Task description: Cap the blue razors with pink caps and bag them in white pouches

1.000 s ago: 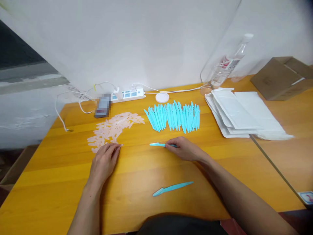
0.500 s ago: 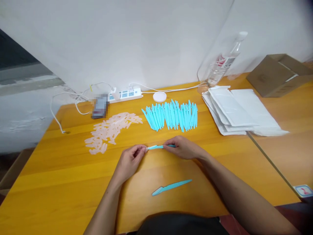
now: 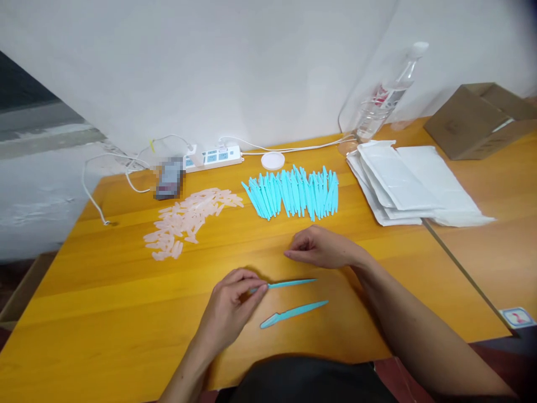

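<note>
My left hand pinches a turquoise eyebrow razor at its head end, low over the table; the thin handle points right. Its blade end is mostly hidden by my fingers. Another turquoise eyebrow razor, with a clear cover over its blade, lies just nearer to me. My right hand hovers above and right of the held razor, fingers curled and nothing visible in them. Farther back lies a row of many turquoise eyebrow razors. Left of them is a loose spread of pale translucent blade caps.
Along the wall are a blurred-out device, a white power strip with cables, a round white lid and a plastic bottle. White padded envelopes and a cardboard box stand at the right of the wooden table.
My right hand has let go of the razor and drawn slightly away. My left hand has brought the razor toward me, beside the one on the table.
</note>
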Demonstrator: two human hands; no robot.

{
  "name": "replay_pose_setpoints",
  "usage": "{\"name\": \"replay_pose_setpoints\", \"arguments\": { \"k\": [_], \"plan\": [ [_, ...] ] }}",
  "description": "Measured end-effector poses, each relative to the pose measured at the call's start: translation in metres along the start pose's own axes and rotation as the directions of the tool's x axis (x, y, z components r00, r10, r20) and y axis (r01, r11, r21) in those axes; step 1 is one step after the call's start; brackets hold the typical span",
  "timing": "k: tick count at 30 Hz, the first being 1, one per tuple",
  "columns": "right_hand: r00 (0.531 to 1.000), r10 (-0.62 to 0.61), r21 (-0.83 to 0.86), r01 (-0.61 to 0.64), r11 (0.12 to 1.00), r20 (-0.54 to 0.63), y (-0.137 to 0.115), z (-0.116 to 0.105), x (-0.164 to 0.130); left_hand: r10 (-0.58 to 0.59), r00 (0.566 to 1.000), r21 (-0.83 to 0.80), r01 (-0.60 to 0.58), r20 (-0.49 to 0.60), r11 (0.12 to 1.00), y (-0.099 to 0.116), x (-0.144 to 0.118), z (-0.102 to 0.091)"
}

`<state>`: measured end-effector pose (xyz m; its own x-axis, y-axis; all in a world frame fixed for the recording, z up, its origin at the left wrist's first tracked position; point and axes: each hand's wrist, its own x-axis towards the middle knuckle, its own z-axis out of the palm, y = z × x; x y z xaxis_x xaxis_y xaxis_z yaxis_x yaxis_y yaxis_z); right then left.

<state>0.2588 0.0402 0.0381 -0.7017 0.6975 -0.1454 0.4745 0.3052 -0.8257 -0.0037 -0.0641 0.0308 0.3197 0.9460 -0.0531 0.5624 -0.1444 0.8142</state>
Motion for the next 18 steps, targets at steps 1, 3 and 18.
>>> {"name": "replay_pose_setpoints", "arguments": {
  "k": [1,3,18],
  "plan": [
    [0.999,0.021,-0.027,-0.022,0.999,-0.03,0.0,-0.001,0.0,0.004,1.0,0.025,-0.003,-0.002,1.0,0.001,-0.006,0.003],
    [0.994,0.073,-0.078,-0.08,0.994,-0.083,0.0,-0.002,0.001,0.029,0.999,0.099,-0.03,0.013,0.995,0.003,-0.016,0.009],
    [0.716,0.224,-0.128,-0.402,0.907,-0.661,0.023,-0.009,0.011,0.383,0.907,0.396,-0.421,0.175,0.816,0.004,-0.03,0.031]
  ]
}}
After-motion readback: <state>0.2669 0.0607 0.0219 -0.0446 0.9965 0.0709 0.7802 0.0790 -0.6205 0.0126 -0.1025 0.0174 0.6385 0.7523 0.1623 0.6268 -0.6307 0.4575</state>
